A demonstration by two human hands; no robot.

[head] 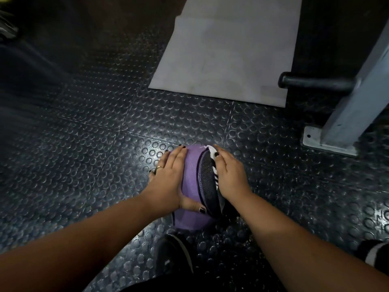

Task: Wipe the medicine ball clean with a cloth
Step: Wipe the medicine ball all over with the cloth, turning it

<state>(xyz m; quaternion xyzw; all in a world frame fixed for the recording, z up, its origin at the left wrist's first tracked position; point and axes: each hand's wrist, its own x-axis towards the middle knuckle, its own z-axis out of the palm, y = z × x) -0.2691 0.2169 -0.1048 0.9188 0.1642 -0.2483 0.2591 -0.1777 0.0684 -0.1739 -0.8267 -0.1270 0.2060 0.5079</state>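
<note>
A purple and black medicine ball [192, 178] sits on the studded rubber floor in the lower middle of the head view. My left hand [168, 178] lies flat on the ball's left side, fingers straight and spread, thumb stretched across the near side. My right hand [230, 175] presses a black-and-white striped cloth [215, 165] against the ball's right side with straight fingers. Only a strip of the cloth shows along the edge of my right hand.
A grey mat [227, 53] lies on the floor beyond the ball. A grey metal post with a bolted base plate [330, 142] and a black bar [315, 83] stand at the right. My shoes [174, 256] are just below the ball.
</note>
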